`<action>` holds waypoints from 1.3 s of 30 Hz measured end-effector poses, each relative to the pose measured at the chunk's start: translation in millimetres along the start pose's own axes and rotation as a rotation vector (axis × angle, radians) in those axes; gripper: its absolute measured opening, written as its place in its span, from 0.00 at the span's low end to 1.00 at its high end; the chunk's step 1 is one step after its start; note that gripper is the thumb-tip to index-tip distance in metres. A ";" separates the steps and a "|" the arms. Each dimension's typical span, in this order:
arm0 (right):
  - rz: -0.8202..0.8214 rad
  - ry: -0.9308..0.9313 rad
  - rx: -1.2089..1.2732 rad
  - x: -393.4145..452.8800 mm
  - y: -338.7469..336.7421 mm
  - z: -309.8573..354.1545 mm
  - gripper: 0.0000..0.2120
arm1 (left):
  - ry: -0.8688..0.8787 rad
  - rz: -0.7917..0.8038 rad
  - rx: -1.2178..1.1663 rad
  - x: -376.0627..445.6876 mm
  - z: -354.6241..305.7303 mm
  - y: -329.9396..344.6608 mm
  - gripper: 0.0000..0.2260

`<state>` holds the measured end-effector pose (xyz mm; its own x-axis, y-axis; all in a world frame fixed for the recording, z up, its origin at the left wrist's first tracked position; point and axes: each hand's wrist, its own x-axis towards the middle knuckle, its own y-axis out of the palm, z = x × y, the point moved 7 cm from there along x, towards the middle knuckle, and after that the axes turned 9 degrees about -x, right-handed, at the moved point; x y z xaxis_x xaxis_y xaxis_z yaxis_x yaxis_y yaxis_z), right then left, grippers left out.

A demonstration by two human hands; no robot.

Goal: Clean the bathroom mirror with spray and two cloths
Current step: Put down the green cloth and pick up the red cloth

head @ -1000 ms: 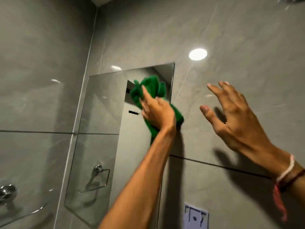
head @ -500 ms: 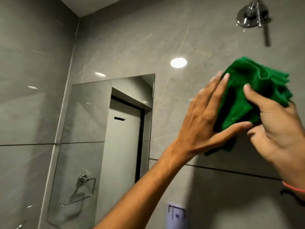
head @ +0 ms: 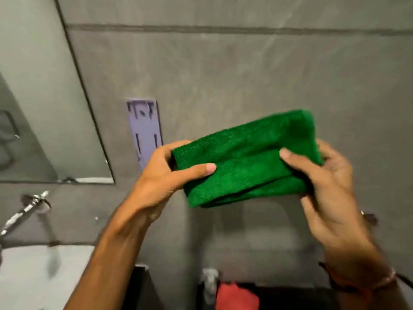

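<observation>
Head view blurred, hands [head: 245,175] gripping folded green cloth [head: 245,162], mirror [head: 44,130] cropped

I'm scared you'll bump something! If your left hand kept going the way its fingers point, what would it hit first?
The left hand points right, along the green cloth it grips. Past that, it would probably meet the right hand holding the other end.

Dim, even light, soft motion blur throughout, wide-angle bending at edges, glints on the tap [head: 29,206].
</observation>
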<state>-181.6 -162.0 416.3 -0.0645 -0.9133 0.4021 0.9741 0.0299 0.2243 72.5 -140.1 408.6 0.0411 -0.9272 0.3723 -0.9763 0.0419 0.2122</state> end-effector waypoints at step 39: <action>0.069 0.784 -1.061 -157.8 -123.4 -463.3 0.24 | -0.425 0.040 1.723 -195.8 378.5 -125.0 0.38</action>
<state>-191.1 -209.8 -86.1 -0.2159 -0.9248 -0.3132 0.6888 0.0831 -0.7202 106.1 -104.7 -32.9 0.2345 -0.9705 0.0562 -0.0825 -0.0774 -0.9936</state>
